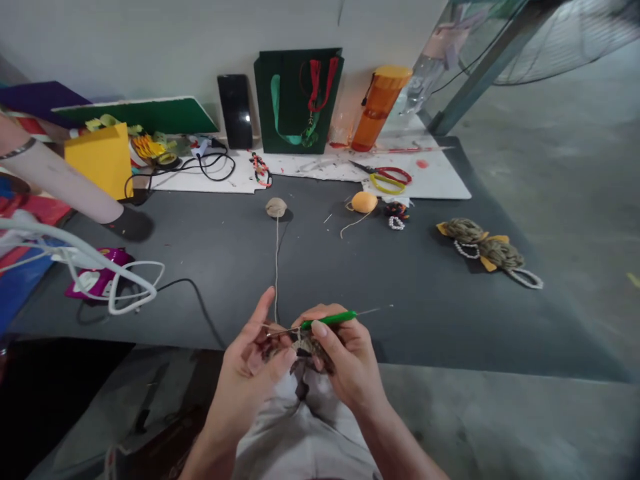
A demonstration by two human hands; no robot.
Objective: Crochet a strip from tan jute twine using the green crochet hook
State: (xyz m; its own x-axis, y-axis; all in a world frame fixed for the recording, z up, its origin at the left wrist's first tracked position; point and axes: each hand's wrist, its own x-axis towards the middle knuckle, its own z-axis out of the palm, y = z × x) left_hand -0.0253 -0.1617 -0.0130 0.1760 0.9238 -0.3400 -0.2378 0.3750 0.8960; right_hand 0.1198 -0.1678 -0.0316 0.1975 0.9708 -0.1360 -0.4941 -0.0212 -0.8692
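Observation:
My right hand [345,357] is closed on a green-handled crochet hook [330,319], its metal tip pointing left into a small brownish crochet piece [306,348]. My left hand [253,363] pinches that piece, index finger raised with the beige yarn strand [276,267] running over it. The strand leads away to a small yarn ball [275,207] on the dark mat [425,307].
An orange yarn ball [365,202], beaded bits [397,216], finished olive crochet pieces [487,250], scissors [385,177], a green gift bag [297,100] and an orange bottle [379,107] lie beyond. White cables [100,273] and another person's arm [55,177] are at left.

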